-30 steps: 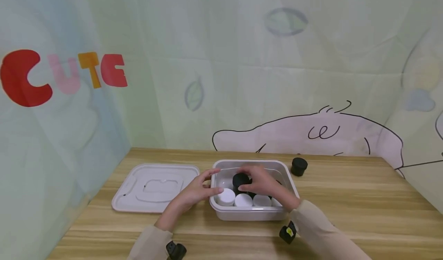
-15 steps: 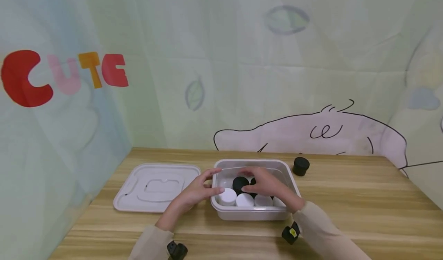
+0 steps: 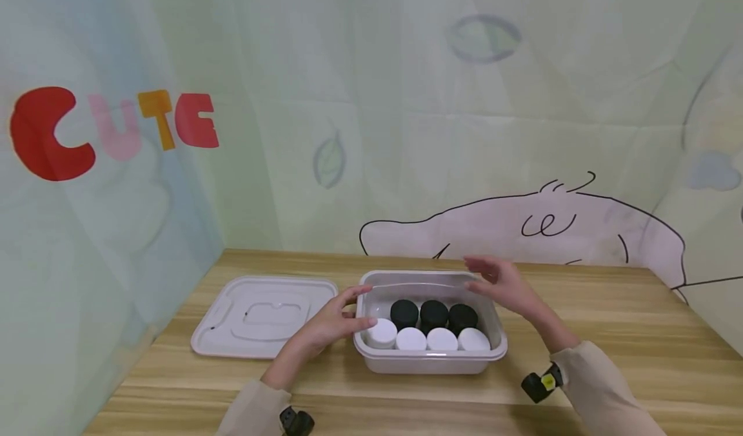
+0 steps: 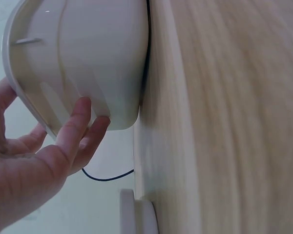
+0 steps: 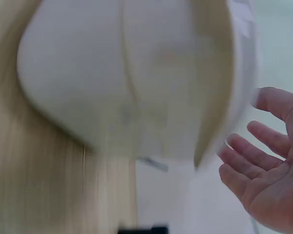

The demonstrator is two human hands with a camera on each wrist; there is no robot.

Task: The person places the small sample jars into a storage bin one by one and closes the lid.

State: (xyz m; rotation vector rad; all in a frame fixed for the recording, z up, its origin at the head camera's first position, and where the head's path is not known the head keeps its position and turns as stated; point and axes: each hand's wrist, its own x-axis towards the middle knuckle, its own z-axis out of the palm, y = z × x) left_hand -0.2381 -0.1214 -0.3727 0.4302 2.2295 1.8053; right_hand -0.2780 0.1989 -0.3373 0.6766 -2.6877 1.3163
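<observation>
A white plastic box [image 3: 429, 363] stands on the table, with three black-lidded jars [image 3: 434, 312] in its back row and several white-lidded jars [image 3: 411, 338] in front. My left hand [image 3: 336, 320] holds the box by its left side, thumb over the rim. In the left wrist view, fingers [image 4: 74, 127] press on the outer wall. My right hand [image 3: 505, 287] is in the air by the box's back right corner, holding nothing. In the right wrist view its fingers [image 5: 249, 156] are spread and loosely bent, beside the rim.
A white lid [image 3: 267, 313] lies flat on the table left of the box. The wooden table [image 3: 609, 333] extends to the right. A printed curtain [image 3: 406, 133] hangs along the table's back and left edges.
My right hand has let go inside the box and moved out to the right and back, uncovering the black-lidded jars. It now hides the spot where a loose black jar stood. My left hand stays put.
</observation>
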